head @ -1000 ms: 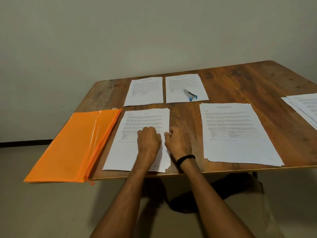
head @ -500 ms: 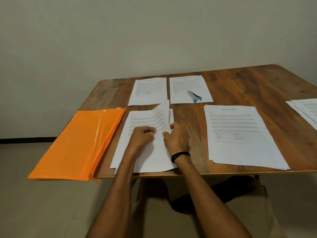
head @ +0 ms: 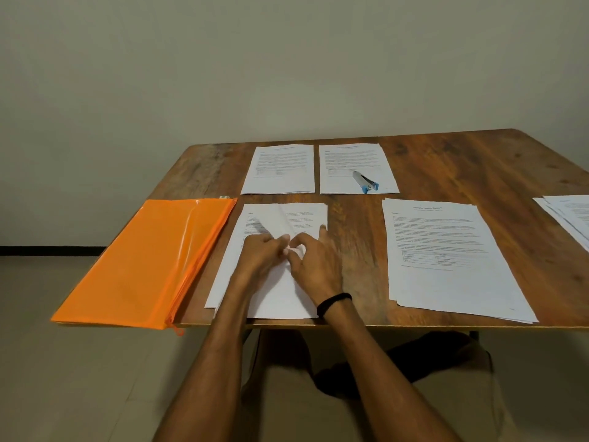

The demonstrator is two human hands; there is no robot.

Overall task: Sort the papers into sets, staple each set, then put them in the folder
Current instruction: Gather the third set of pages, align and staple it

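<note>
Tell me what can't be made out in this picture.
Head view:
- Near stack: print too small and blurred; left hand and right hand cover its middle.
- Sheet count pinched: hidden by fingers.
- Far-right stack: cut off by frame edge.
- Orange folder: contents, if any, hidden by its cover.

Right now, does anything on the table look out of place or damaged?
The top sheet of the near paper stack is buckled where the left hand and right hand pinch it. Nothing else stands out.
</note>
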